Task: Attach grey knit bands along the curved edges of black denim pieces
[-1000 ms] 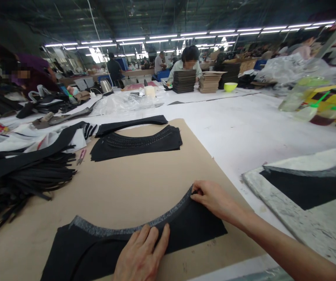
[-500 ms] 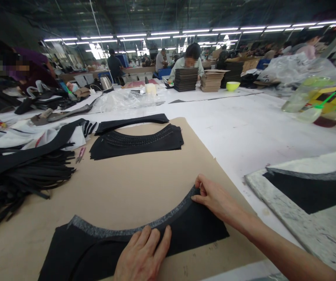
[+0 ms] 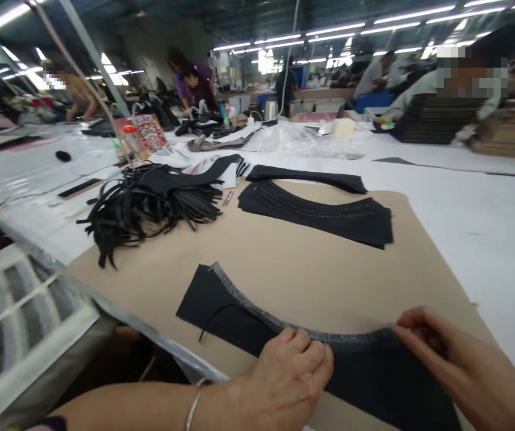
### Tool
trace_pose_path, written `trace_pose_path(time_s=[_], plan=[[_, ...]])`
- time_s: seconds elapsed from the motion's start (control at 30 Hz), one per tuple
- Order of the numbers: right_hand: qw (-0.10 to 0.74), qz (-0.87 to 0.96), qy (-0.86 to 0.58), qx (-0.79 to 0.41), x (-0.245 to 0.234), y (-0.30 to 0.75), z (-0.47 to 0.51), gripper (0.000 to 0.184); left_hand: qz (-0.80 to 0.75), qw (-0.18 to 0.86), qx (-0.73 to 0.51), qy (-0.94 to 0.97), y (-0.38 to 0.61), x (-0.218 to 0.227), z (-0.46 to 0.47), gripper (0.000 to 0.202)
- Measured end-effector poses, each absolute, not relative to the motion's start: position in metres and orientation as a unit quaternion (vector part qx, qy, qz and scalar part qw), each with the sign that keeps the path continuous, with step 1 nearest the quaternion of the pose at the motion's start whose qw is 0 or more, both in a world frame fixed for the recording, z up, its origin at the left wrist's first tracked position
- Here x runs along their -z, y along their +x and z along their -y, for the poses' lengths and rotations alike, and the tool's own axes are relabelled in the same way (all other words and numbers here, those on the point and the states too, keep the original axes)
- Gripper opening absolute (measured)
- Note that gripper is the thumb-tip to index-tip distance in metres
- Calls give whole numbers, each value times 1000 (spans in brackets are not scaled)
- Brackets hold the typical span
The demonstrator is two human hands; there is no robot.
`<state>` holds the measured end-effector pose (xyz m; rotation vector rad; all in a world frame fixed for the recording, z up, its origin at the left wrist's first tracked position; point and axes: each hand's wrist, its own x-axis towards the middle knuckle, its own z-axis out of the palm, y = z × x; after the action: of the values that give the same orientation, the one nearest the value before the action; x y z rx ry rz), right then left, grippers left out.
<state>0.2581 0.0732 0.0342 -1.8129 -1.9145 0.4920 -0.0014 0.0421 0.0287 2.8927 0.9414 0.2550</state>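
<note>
A curved black fabric piece (image 3: 374, 377) lies before me, with a speckled grey band (image 3: 257, 308) along its inner curve. A narrow black strip (image 3: 239, 306) runs beside that band, and its loose left end curls over the fabric. With fingers bent and close together, my left hand (image 3: 290, 371) presses at the middle of the curve, closed on the strip. At the curve's right end, my right hand (image 3: 459, 353) pinches thumb against forefinger over the strip; the fingertips partly hide what they grip.
Brown paper (image 3: 329, 269) covers the table under the work. Beyond lie stacked black curved pieces (image 3: 315, 209), small snips (image 3: 228, 197) and a heap of black strips (image 3: 149, 203). The table edge (image 3: 149, 329) is at left. Co-workers sit behind stacked dark panels (image 3: 436, 117).
My view has swung left, bringing in the table edge and moving the fabric rightward in the picture. My left fingers have gone from outstretched to bent on the strip. My right hand still pinches the right end.
</note>
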Motion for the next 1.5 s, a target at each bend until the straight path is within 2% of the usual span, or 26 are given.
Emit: trace_pose_path(time_s=[0.17,0.33,0.4,0.47,0.57,0.67,0.83,0.9,1.0,1.07,1.13,1.33,1.5], plan=[[277,803,-476,-227,-29,191,-47,17,-347,127,-132,920,-14,-29,-39,24],[266,830,-455,-183,-18,179,-40,14,-503,166,-245,812,-54,-48,-52,18],[262,837,-453,-158,-22,178,-40,16,-578,170,-211,770,-72,-55,-64,10],[261,846,-443,-142,-28,170,-41,20,-610,180,-160,755,-86,-58,-75,14],[253,861,-413,-153,-29,151,-41,27,-606,197,-124,761,-94,-60,-85,22],[243,870,-397,-163,-18,138,-41,34,-601,220,-116,759,-95,-60,-88,18],[248,888,-371,-112,0,140,-40,42,-586,280,-104,753,-98,-62,-93,20],[258,890,-365,-86,1,141,-40,44,-592,259,-111,755,-101,-65,-94,20],[274,887,-368,-52,1,142,-39,47,-635,147,-150,743,-105,-71,-92,11],[271,890,-364,-36,1,142,-38,48,-649,108,-162,736,-107,-74,-89,5],[258,897,-359,-27,0,142,-37,48,-633,147,-139,747,-108,-76,-85,3],[231,908,-350,14,-4,143,-34,50,-599,279,-83,746,-110,-72,-83,18],[218,907,-361,-3,-4,141,-33,56,-589,364,-78,718,-113,-66,-92,10]])
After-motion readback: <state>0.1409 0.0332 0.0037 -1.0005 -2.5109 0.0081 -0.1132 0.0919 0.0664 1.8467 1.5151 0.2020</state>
